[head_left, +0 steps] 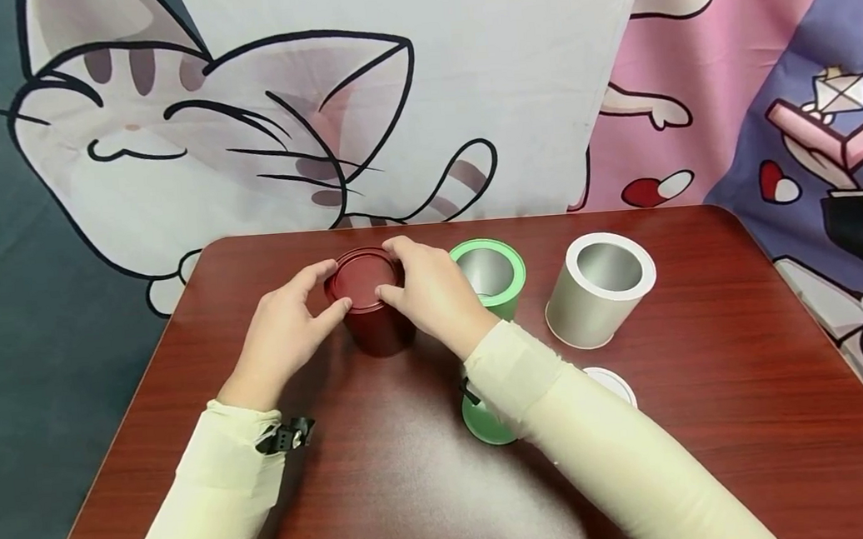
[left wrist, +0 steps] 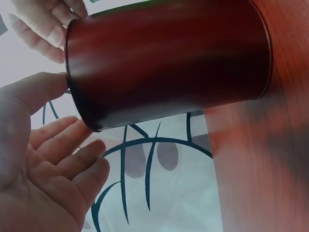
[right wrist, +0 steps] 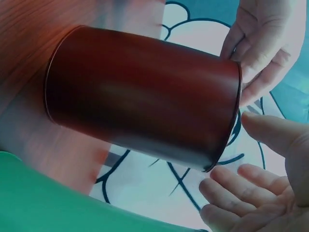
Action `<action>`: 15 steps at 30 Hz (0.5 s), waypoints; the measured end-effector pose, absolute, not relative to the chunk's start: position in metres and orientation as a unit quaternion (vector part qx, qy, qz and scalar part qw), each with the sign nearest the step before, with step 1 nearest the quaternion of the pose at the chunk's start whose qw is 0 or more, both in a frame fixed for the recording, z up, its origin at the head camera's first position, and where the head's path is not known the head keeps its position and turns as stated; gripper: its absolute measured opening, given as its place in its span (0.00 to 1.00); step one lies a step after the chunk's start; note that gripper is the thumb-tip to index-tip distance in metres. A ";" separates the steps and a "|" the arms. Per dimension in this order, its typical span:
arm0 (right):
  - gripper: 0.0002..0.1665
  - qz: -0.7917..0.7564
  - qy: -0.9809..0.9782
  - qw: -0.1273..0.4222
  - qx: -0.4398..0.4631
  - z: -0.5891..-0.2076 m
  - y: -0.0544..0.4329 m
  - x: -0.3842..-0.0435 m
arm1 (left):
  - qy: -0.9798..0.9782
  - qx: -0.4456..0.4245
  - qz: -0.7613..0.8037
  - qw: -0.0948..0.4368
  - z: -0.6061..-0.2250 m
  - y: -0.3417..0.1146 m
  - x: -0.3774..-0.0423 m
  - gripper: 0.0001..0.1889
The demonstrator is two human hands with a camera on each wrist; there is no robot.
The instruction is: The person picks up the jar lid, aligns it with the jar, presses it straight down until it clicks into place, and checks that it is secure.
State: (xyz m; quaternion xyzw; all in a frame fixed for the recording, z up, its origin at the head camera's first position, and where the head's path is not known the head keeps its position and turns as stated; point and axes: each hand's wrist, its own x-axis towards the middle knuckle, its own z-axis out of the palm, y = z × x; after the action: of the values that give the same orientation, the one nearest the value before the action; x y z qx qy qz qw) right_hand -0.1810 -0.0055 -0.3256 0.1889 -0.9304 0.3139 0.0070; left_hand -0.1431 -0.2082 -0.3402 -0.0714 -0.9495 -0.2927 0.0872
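A dark red can (head_left: 379, 333) stands upright near the back of the table, its red lid (head_left: 361, 281) on top. With thumb at the near rim and index finger at the far left, my left hand (head_left: 280, 334) grips the lid's edge. My right hand (head_left: 439, 292) holds the right side of that edge between thumb and fingers. In the left wrist view, the left fingers (left wrist: 60, 140) spread loosely by the can's top rim. Seen from the right wrist, the right thumb (right wrist: 268, 129) meets the same rim, and the can's smooth side lies between both hands and the table.
Just right of the red can, an open green can (head_left: 508, 307) is partly behind my right wrist. Farther right stands an open white can (head_left: 586, 313). A green lid (head_left: 490, 424) and a white lid (head_left: 614, 384) lie partly under my right forearm. A printed cloth (head_left: 523, 71) hangs behind the table.
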 end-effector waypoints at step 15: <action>0.32 0.306 -0.932 0.001 0.196 -0.330 -0.005 -0.182 | -0.948 -0.065 -0.303 0.071 -0.343 -0.211 -0.143 0.27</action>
State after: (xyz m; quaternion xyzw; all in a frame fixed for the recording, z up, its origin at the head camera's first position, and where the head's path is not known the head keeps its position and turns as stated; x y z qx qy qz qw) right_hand -0.1819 -0.0045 -0.3301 0.1964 -0.9316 0.3059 0.0008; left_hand -0.1433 -0.2109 -0.3433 -0.0647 -0.9483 -0.3026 0.0705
